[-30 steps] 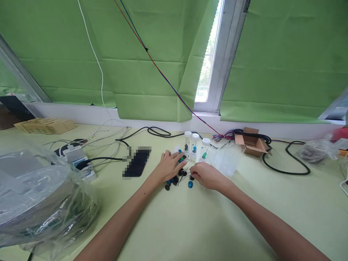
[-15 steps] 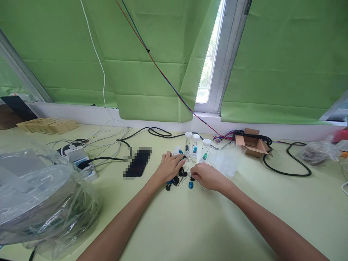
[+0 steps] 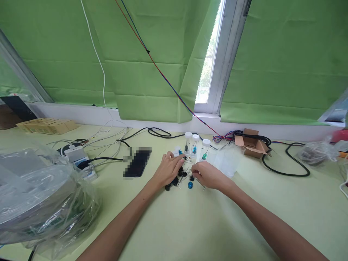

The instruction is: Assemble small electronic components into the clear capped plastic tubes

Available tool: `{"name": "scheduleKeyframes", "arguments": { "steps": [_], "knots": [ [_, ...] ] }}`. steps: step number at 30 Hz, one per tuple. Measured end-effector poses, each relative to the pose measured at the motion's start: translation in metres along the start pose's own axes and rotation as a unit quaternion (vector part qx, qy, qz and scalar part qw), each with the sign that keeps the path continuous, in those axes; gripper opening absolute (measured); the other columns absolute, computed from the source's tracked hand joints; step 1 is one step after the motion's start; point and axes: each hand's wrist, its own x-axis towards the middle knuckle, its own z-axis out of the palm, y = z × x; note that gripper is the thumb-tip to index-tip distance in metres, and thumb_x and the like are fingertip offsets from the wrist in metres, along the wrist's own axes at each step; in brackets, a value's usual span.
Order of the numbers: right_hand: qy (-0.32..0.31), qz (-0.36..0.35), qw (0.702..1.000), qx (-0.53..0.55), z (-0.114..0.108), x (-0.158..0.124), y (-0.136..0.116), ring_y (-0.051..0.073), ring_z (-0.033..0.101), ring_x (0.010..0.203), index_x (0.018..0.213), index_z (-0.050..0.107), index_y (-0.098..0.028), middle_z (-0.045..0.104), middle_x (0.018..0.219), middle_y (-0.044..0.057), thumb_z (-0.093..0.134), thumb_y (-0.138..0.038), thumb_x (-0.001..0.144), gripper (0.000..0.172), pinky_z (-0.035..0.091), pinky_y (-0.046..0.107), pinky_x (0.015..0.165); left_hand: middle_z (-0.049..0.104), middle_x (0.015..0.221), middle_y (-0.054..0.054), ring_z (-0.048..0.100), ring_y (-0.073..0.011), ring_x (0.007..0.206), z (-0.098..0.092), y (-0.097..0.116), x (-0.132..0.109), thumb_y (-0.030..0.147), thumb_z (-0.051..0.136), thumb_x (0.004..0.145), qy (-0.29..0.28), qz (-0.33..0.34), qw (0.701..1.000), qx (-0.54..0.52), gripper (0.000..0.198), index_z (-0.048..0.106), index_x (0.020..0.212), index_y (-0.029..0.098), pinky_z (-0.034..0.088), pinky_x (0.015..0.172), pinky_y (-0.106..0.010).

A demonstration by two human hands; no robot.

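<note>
My left hand (image 3: 168, 168) reaches over the left of a pile of small parts. Its thumb and index finger close near a small dark piece, and I cannot make out what is between them. Across from it, my right hand (image 3: 207, 174) is curled in a pinch low over the pile; its fingertips hide what they hold. Between and below the hands lie black round-headed parts (image 3: 181, 173) and thin metal pins. A blue knob-like piece (image 3: 190, 185) sits just in front. Behind stand three clear tubes with white caps (image 3: 206, 142), holding dark, blue and green pieces.
Clear plastic bags (image 3: 227, 161) lie right of the tubes, near an open cardboard box (image 3: 252, 146). A phone (image 3: 138, 163) lies left of my hands, with a power strip (image 3: 81, 161) and cables beyond. A large plastic-wrapped spool (image 3: 46, 203) fills the near left.
Both hands stay almost in place over the pile. My right hand shifts very slightly, and the fingers of my left hand cover a little more of the dark piece at their tips.
</note>
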Motion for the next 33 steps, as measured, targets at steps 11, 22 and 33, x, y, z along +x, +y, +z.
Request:
{"name": "scheduleKeyframes", "arguments": {
  "steps": [11,22,33],
  "knots": [
    [0.163,0.009,0.980,0.111,-0.001,0.004,-0.002,0.016,0.059,0.074,0.095,0.062,-0.017,0.067,0.084,0.005,0.045,-0.027,0.098,0.020,0.040,0.026,0.067,0.058,0.065,-0.003,0.045,-0.0241,0.096,-0.012,0.016,-0.009,0.038,0.020,0.103,0.028,0.000,0.995,-0.092,0.051,0.046,0.143,0.019,0.039,0.092,-0.040],
    [0.198,-0.009,0.968,0.155,-0.002,0.006,0.000,0.012,0.051,0.058,0.080,0.062,-0.018,0.061,0.065,-0.001,0.046,-0.029,0.097,0.026,0.037,0.023,0.058,0.066,0.074,-0.005,0.047,-0.0246,0.096,-0.008,0.021,-0.011,0.034,0.022,0.103,0.019,0.025,0.995,-0.098,0.049,0.048,0.142,0.020,0.040,0.091,-0.040],
    [0.098,0.061,0.990,0.078,-0.003,0.003,-0.001,0.014,0.056,0.055,0.082,0.064,-0.016,0.061,0.061,0.002,0.045,-0.014,0.094,0.023,0.037,0.023,0.056,0.062,0.066,-0.004,0.048,-0.0254,0.095,-0.002,0.017,-0.010,0.034,0.026,0.102,0.020,0.018,0.998,-0.059,0.045,0.056,0.135,0.024,0.040,0.088,-0.040]
  ]
}}
